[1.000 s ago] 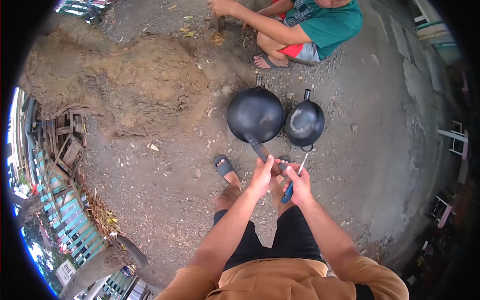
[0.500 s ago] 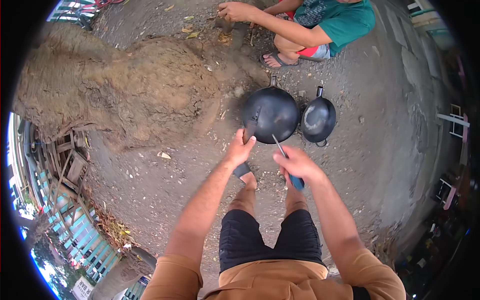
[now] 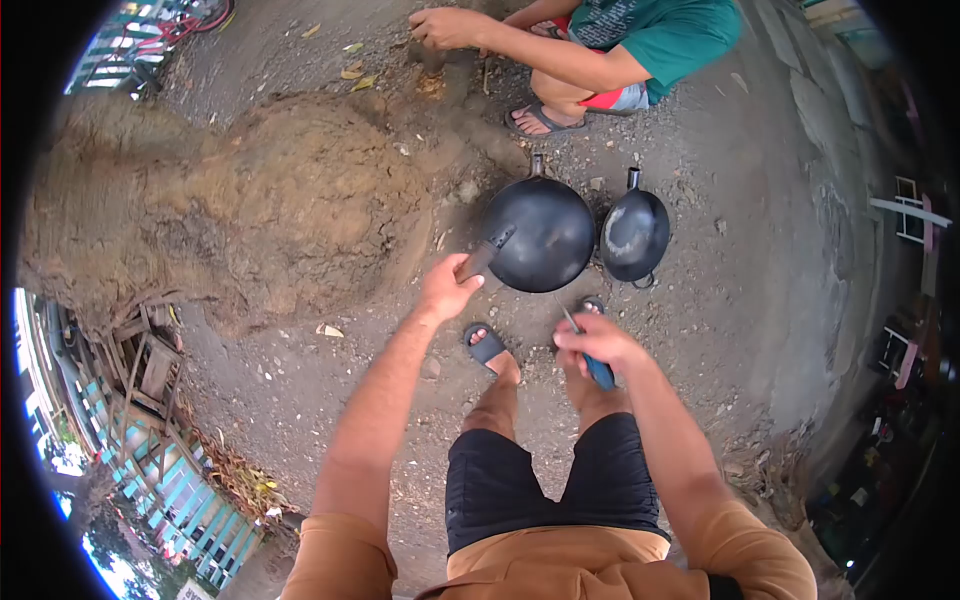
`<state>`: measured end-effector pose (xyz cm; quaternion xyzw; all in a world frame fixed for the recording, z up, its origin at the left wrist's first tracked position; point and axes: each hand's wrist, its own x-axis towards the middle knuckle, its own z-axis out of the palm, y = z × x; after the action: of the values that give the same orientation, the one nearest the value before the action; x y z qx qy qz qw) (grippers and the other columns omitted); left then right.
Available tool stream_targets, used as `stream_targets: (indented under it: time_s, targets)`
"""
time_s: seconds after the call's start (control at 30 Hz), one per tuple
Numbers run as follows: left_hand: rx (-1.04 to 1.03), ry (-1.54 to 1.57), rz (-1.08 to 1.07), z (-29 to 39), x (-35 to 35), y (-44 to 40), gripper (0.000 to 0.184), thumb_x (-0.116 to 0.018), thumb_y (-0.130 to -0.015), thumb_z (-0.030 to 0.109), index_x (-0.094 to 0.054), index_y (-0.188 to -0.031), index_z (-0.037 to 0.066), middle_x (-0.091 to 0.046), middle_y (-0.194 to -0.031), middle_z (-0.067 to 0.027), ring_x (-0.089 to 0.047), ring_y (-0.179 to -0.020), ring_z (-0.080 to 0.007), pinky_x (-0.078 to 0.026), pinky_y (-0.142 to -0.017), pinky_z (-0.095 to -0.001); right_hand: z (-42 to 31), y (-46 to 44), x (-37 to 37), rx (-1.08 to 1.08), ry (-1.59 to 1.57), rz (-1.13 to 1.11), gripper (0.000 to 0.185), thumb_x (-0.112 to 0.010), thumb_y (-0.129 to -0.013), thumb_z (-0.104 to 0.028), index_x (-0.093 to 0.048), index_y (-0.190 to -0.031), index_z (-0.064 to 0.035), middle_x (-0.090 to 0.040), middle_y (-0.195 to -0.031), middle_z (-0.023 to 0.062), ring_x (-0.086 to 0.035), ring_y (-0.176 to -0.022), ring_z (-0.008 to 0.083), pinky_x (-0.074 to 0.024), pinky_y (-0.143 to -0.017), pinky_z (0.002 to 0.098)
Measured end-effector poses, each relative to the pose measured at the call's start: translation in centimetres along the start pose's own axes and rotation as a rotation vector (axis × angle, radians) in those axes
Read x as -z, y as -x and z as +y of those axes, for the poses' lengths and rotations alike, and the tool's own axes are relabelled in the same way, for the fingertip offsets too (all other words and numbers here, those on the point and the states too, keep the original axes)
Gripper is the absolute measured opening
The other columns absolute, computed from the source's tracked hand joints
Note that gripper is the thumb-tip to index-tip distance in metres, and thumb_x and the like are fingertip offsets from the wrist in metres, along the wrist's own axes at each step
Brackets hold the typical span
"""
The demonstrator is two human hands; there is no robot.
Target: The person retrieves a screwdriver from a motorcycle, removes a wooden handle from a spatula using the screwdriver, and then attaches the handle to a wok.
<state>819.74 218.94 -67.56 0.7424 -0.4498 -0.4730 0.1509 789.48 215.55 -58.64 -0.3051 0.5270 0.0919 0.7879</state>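
My left hand (image 3: 447, 290) is closed around a brown wooden handle (image 3: 475, 262) with a dark end, whose exact kind I cannot make out. Its tip overlaps the edge of a large black wok (image 3: 545, 240) on the ground; whether they touch is unclear. In my right hand (image 3: 592, 340) is a tool with a blue handle (image 3: 601, 373) and a thin metal shaft (image 3: 570, 319) pointing forward; screwdriver or knife, I cannot tell. To the right of the large wok lies a smaller black wok (image 3: 637, 238) with a pale patch and a metal handle stub.
A person in a green shirt (image 3: 690, 40) squats ahead, hands (image 3: 445, 28) together beside the large tree trunk (image 3: 250, 200) at left. Broken wood (image 3: 150, 370) and a green slatted fence (image 3: 190, 510) stand at lower left. The ground is dirt with small stones and leaves.
My left hand has moved left and slightly up, drawing the wooden handle partly off the large wok. My right hand has shifted slightly back towards me with the blue-handled tool.
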Motion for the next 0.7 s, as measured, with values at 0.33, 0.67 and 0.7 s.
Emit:
stream_targets:
  time_s: [0.33,0.67,0.7]
  targets:
    - [-0.145,0.061,0.151,0.3,2.0,-17.4,0.037,-0.085,-0.072,0.008,-0.065,-0.103,0.006,-0.067,-0.102,-0.0073,-0.065,-0.095,-0.0179,-0.053,-0.087,-0.0337,6.8,-4.1,8.5,-0.070,-0.299,0.081,0.027,-0.071,-0.092,-0.025,-0.060,-0.107,-0.0049,-0.060,-0.069,0.0030,-0.052,-0.048,0.0099,-0.0462,-0.044,0.0280]
    - [-0.184,0.572,0.052,-0.3,-5.4,-38.2,0.043,-0.059,-0.093,-0.004,-0.045,-0.132,0.008,-0.056,-0.121,-0.0067,-0.058,-0.106,-0.0185,-0.052,-0.092,-0.0353,6.0,-14.3,17.8,0.157,-0.152,0.194,0.050,-0.068,-0.094,-0.021,-0.051,-0.136,-0.0009,-0.060,-0.075,0.0052,-0.050,-0.053,0.0096,-0.0444,-0.046,0.0273]
    - [-0.173,0.674,0.006,-0.6,-6.1,-40.1,0.043,-0.058,-0.095,-0.003,-0.043,-0.134,0.009,-0.054,-0.124,-0.0078,-0.057,-0.109,-0.0199,-0.052,-0.094,-0.0390,6.2,-14.8,18.9,0.237,-0.205,0.193,0.050,-0.070,-0.092,-0.019,-0.052,-0.136,-0.0013,-0.061,-0.076,0.0052,-0.053,-0.054,0.0095,-0.0452,-0.047,0.0268]
